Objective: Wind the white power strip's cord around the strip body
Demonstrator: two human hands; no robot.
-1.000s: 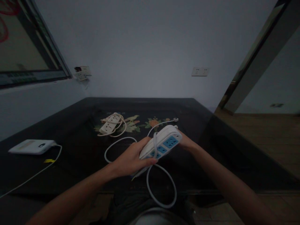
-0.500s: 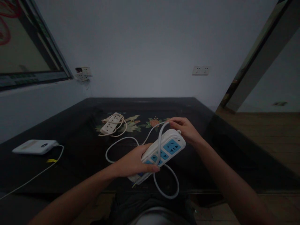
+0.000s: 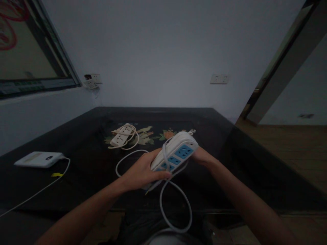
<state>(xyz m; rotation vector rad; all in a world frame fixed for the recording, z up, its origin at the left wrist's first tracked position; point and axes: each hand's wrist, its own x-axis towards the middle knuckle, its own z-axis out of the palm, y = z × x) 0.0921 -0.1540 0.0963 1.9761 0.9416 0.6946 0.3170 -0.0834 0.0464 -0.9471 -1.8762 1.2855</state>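
Observation:
My left hand (image 3: 143,172) is closed around the lower left end of a white power strip (image 3: 176,141) with blue sockets, its thumb pressing across the front. A white cord (image 3: 188,207) crosses the strip's face near the thumb, loops down in front of the table edge, and forms another loop to the left. Behind the strip's right end is my right hand (image 3: 203,156), its fingers hidden by the strip. The strip is held tilted above the table, right end higher. A frayed cord end with a yellowish tip shows below my left hand.
On the black table (image 3: 89,183) with a floral pattern lies a second power strip (image 3: 122,135) wrapped in its own cord. A white device (image 3: 38,159) with a cable stands at the left. Wall sockets (image 3: 219,79) are at the back.
My right hand has moved from above the strip's far end down behind it. The cord now lies tighter across the strip, and its front loop hangs lower.

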